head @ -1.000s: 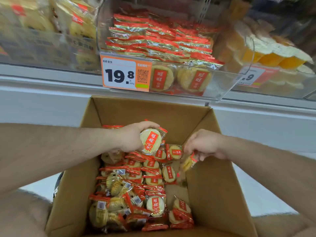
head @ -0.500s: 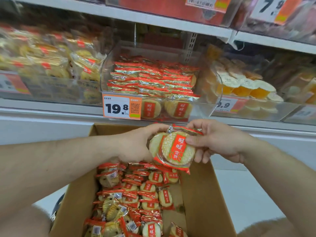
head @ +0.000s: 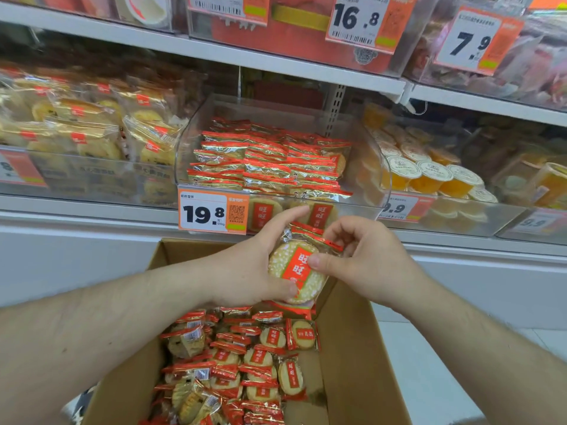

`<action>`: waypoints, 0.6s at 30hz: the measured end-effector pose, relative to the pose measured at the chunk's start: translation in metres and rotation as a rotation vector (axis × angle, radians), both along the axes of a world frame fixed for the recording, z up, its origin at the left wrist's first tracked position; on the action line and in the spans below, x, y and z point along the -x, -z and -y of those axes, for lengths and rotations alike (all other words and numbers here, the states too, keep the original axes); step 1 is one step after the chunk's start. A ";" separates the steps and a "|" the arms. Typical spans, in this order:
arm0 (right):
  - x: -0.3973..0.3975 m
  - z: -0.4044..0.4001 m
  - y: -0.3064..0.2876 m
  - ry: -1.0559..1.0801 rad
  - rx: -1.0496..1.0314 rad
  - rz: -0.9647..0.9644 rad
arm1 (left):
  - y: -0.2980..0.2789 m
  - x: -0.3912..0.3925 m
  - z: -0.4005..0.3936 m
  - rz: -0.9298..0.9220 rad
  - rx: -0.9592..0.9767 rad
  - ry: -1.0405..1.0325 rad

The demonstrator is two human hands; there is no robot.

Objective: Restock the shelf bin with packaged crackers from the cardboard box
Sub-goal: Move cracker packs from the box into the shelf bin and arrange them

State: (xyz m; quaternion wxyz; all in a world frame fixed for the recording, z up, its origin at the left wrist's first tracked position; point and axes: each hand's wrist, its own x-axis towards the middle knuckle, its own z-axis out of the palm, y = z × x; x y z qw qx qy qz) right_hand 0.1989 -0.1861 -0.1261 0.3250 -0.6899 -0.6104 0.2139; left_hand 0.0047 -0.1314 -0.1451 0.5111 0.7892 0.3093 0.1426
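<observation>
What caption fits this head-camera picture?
Both hands hold cracker packs between cardboard box and shelf bin.

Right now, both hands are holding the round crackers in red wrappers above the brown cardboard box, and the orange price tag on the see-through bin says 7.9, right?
Not quite. The orange price tag on the see-through bin reads 19.8 in the head view. Both the left hand and right hand do hold the round crackers in red wrappers above the brown cardboard box.

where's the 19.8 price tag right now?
Head view, centre: the 19.8 price tag is clipped to the front left of the clear cracker bin, just above the cardboard box and left of the hands' cracker packs.
</observation>
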 end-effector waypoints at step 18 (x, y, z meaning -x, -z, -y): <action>-0.003 0.000 -0.010 -0.287 0.201 -0.135 | -0.023 -0.002 -0.014 -0.069 -0.185 -0.079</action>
